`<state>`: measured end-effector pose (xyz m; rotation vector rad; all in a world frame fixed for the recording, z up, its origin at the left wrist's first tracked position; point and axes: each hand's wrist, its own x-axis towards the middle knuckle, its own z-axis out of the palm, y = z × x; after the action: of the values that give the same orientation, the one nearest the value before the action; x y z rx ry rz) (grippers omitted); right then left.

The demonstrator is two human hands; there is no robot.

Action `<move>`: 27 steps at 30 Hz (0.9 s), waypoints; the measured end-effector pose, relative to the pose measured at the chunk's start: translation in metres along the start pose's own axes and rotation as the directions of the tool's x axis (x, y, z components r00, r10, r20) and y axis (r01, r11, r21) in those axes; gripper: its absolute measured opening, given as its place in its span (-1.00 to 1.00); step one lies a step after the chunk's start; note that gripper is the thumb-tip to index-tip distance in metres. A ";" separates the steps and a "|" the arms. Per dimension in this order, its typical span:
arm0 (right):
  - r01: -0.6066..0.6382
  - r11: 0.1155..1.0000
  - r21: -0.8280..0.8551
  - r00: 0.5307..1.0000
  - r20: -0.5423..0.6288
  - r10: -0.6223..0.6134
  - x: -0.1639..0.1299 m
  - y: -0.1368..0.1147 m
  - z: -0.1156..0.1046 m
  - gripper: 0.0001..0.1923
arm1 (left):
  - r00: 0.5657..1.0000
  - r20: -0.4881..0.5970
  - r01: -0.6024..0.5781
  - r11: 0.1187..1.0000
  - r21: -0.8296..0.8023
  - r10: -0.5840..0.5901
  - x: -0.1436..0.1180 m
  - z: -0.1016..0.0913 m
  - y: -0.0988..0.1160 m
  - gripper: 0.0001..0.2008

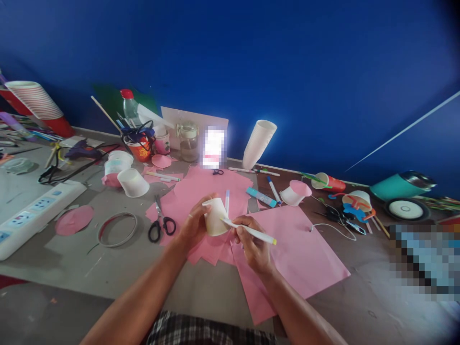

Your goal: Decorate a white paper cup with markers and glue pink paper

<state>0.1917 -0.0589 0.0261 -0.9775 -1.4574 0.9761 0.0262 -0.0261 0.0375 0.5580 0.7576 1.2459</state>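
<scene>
My left hand is closed around a white paper cup, tilted a little above the pink paper. Between the fingers of my right hand is a white marker with a yellow end, its tip at the cup's side. Some pale yellow shows on the cup's wall. Beneath both hands lie overlapping sheets of pink paper. A pair of black-handled scissors rests left of my left hand. Beyond my right hand lie a teal glue stick and a blue-capped marker.
A grey tape ring, a pink paper disc and a white power strip lie on the left. An upturned cup stands near the scissors. Stacked paper cups lean on the blue wall. A teal flask lies at right.
</scene>
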 end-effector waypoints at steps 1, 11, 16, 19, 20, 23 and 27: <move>-0.002 1.000 0.006 1.000 -0.002 0.002 0.000 0.000 0.000 -0.77 | 1.000 -0.006 0.000 1.000 0.000 0.000 0.000 0.000 0.000 -0.62; -0.075 0.984 0.162 0.997 -0.005 0.077 0.000 0.000 0.001 -0.73 | 1.000 0.016 0.005 1.000 -0.005 -0.005 0.001 -0.002 0.000 -0.66; -0.038 0.993 0.108 0.999 -0.012 0.039 0.001 -0.003 0.002 -0.72 | 1.000 -0.003 0.004 1.000 0.000 -0.004 0.001 -0.001 -0.001 -0.64; -0.006 0.997 0.072 1.000 0.019 0.004 0.002 -0.004 0.002 -0.73 | 1.000 -0.001 0.012 1.000 0.000 -0.012 0.001 -0.001 -0.001 -0.62; 0.005 0.998 0.064 1.000 0.031 -0.007 0.002 -0.004 0.002 -0.73 | 1.000 0.003 0.013 1.000 0.000 -0.013 0.001 -0.002 -0.001 -0.62; 0.027 0.998 0.051 0.998 0.054 -0.030 0.002 -0.005 0.002 -0.76 | 1.000 0.020 0.009 1.000 0.001 -0.009 0.001 -0.002 -0.001 -0.62; 0.042 0.999 0.031 0.998 0.052 -0.044 0.002 -0.004 0.002 -0.77 | 1.000 0.027 0.015 1.000 -0.006 -0.014 0.001 -0.002 -0.001 -0.63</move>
<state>0.1889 -0.0585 0.0301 -0.9016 -1.4974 0.9956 0.0254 -0.0255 0.0347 0.5625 0.7340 1.2246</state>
